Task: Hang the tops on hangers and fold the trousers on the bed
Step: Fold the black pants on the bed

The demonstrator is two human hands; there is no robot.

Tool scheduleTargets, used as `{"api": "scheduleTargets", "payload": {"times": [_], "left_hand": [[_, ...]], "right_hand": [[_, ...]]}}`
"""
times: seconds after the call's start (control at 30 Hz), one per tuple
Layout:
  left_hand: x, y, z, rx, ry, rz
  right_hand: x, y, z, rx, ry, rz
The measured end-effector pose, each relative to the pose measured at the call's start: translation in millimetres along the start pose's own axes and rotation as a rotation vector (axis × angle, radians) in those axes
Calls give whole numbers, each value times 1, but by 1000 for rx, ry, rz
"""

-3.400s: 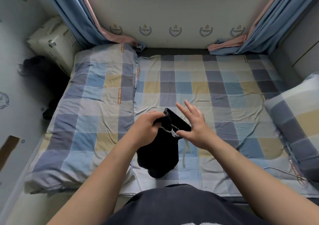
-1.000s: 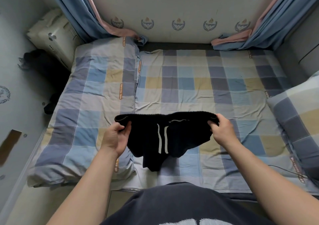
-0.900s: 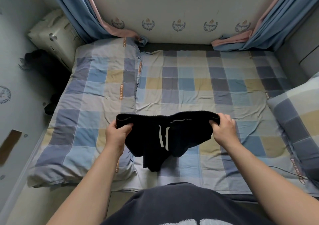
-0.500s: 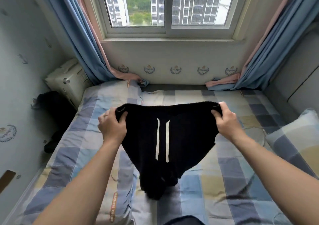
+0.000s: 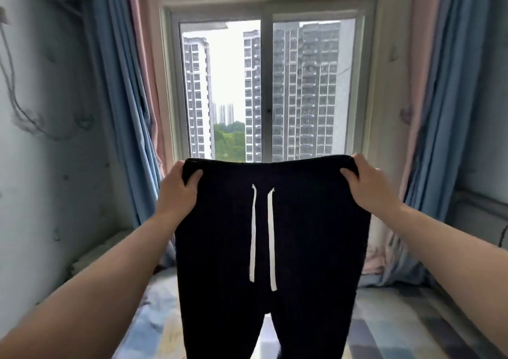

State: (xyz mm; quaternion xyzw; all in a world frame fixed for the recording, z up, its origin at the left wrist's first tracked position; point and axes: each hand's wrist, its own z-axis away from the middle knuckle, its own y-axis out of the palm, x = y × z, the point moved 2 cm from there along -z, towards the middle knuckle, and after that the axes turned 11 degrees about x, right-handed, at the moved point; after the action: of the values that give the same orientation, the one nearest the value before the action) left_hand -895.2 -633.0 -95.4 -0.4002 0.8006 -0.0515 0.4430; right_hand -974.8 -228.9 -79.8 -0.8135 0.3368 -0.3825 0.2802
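We've got the black trousers [image 5: 302,243] held up by the waistband, above the bed [image 5: 398,320], in front of the window [image 5: 264,91]. Left hand [image 5: 178,191] & right hand [image 5: 368,185] each grip a waistband corner. Soft, light, floppy fabric (white drawstrings [image 5: 262,235] dangle), so we'd hold at the waistband ends.

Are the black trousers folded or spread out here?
Spread out: both hands, left hand and right hand, hold the trousers up by the waistband, legs hanging separately.
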Motion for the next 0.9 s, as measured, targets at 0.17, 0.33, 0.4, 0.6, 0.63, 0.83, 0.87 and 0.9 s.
{"api": "scheduleTargets", "payload": {"times": [0.17, 0.33, 0.4, 0.6, 0.63, 0.83, 0.87, 0.9], "left_hand": [[-55, -34, -64, -32, -103, 91], [-91, -57, -106, 62, -418, 333], [-106, -57, -111, 153, -495, 497], [-165, -42, -111, 348, -409, 769], [-176, -39, -108, 386, -367, 785], [-225, -23, -89, 473, -201, 921], [-230, -21, -87, 473, -178, 914], [-233, -19, -86, 478, -154, 890]], "right_hand": [[45, -58, -53, -74, -14, 52], [94, -106, -96, -109, 4, -103], [109, -118, -108, -68, 65, -208], [158, -131, -110, 86, 127, -600], [165, -131, -108, 107, 122, -636], [200, -125, -92, 198, -16, -792], [204, -125, -91, 188, -38, -803], [208, -125, -89, 173, -55, -809]]}}
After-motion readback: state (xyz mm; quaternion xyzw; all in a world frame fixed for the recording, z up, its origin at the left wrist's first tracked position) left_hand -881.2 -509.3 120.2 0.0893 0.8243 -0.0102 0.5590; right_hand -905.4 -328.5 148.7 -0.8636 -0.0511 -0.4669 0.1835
